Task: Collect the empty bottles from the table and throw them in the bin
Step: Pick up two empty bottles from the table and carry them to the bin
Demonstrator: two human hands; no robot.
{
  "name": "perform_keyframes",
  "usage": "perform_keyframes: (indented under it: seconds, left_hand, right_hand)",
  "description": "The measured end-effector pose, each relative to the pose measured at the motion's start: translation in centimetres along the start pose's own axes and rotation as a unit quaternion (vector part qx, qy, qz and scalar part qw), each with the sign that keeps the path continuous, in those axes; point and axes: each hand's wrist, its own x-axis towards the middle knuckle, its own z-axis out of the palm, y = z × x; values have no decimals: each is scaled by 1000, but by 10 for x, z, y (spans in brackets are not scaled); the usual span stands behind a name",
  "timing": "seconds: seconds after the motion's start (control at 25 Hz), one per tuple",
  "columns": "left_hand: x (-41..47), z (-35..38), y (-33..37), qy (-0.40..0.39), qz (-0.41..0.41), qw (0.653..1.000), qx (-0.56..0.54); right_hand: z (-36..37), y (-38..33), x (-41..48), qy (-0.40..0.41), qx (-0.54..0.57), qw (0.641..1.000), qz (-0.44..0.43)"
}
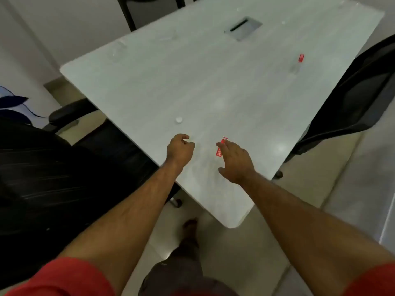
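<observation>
A clear plastic bottle with a red label (220, 151) is near the front of the white table (213, 86); its body is almost invisible against the top. My right hand (234, 161) is spread over it, fingertips touching the label, not closed around it. My left hand (180, 149) hovers just left of it, loosely curled and holding nothing. A second red-labelled clear bottle (297, 64) is at the far right. Two faint clear bottles lie at the far left (118, 50) and further back (166, 36). A white cap (179, 120) lies beyond my left hand.
A black office chair (53, 167) is pushed against the table's left side, and another black chair (352, 99) stands at the right edge. A grey cable hatch (243, 28) is set into the far tabletop. Tiled floor lies below the table's near corner. No bin is in view.
</observation>
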Motion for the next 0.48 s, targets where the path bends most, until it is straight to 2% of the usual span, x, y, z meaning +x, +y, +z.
perform_keyframes:
  seconds: [0.2, 0.48]
  left_hand:
    - [61, -2, 3, -13, -15, 994, 104]
    - [125, -5, 3, 110, 66, 972, 199]
  right_hand:
    - [12, 4, 54, -37, -50, 998, 16]
    - [11, -2, 123, 3, -77, 996, 37]
